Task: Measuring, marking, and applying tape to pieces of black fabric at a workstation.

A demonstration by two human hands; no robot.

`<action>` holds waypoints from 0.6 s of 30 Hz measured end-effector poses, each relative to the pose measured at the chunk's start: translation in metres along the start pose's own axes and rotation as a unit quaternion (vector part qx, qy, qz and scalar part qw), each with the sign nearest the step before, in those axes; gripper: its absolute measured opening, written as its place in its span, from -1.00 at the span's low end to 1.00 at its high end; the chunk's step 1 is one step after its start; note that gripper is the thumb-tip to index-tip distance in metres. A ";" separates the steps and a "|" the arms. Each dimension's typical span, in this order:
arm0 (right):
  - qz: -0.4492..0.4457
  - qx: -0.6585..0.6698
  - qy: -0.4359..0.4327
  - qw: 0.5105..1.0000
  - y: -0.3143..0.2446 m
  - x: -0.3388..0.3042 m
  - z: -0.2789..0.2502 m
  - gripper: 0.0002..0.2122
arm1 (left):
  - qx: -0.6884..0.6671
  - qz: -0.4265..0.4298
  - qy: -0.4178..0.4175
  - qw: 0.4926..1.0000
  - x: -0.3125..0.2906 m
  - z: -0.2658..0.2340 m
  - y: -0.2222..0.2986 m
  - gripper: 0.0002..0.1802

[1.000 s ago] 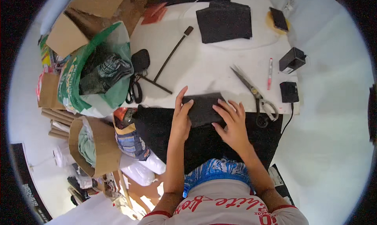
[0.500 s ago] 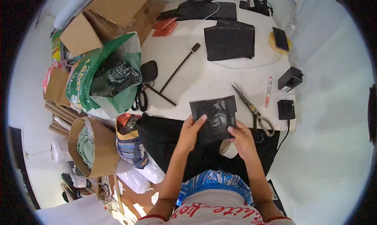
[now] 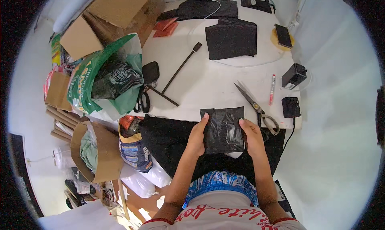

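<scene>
A flat, square black plastic packet (image 3: pixel 223 130) with a shiny, creased face is held over the near edge of the white table. My left hand (image 3: pixel 197 137) grips its left side, thumb on top. Closed on the opposite side is my right hand (image 3: pixel 253 137), its thumb at the upper right edge; the fingers beneath are hidden. Below the packet, a black cloth (image 3: pixel 168 139) covers the space before my lap. A white sliver at the packet's lower edge is mostly covered. Large metal scissors (image 3: pixel 253 104) lie beyond my right hand, blades pointing away.
A stack of black sheets (image 3: pixel 231 41) lies on the far table (image 3: pixel 224 79). A T-shaped black rod (image 3: pixel 176 78) sits left, beside a stuffed green bag (image 3: pixel 82 83). A red-and-white marker (image 3: pixel 272 89), black adapter (image 3: pixel 291 107) and phone (image 3: pixel 283 35) are right. An open carton (image 3: pixel 106 157) stands lower left.
The packet has been turned straighter and brought slightly nearer and to the right. My right hand has shifted up along its side. The white roll below is now mostly covered.
</scene>
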State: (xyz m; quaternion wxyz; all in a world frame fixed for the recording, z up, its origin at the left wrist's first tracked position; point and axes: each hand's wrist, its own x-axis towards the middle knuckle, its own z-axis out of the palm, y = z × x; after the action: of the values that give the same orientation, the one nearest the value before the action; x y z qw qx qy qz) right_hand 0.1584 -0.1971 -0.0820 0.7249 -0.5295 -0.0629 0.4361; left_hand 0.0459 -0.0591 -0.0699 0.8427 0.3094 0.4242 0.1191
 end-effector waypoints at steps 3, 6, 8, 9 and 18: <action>0.020 0.025 -0.013 0.999 0.006 -0.001 -0.005 -0.74 | -0.024 -0.010 -0.009 1.000 0.002 -0.003 -0.004 -0.42; 0.016 0.037 -0.038 0.998 0.008 -0.003 -0.008 -0.74 | -0.062 -0.015 -0.041 0.997 0.006 -0.008 -0.008 -0.45; 0.007 0.038 -0.050 0.998 0.007 -0.009 -0.005 -0.74 | -0.084 -0.014 -0.059 0.995 0.013 -0.019 -0.016 -0.47; -0.005 -0.047 -0.042 0.998 0.004 -0.011 -0.005 -0.69 | -0.105 -0.011 -0.082 0.991 0.015 -0.017 -0.014 -0.48; -0.137 -0.060 -0.052 0.987 0.007 -0.027 -0.017 -0.05 | -0.106 0.088 -0.113 0.984 -0.016 0.004 0.021 -0.59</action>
State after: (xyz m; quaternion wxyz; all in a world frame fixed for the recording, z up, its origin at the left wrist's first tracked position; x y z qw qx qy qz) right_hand 0.1473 -0.2274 -0.0850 0.7407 -0.5347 -0.1982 0.3552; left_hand 0.0401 -0.0523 -0.0449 0.8994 0.2660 0.2825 0.2012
